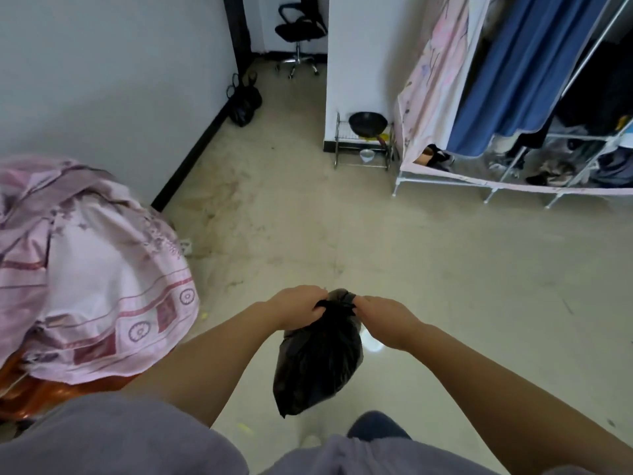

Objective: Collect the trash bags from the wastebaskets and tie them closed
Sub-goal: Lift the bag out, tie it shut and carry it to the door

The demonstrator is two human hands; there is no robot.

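Above the pale floor (428,286), a black trash bag (318,365) hangs in mid-air between both hands. Left hand (299,306) and right hand (383,320) each have fingers clamped on its gathered neck. Pink bedding (89,269) lies heaped at left.

Bedding (89,269) left; wardrobe (513,97) right; chair (299,32) behind.

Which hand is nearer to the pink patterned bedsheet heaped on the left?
The left hand. It grips the black plastic trash bag's neck on the pink patterned bedsheet's side; the right hand grips it from the far side.
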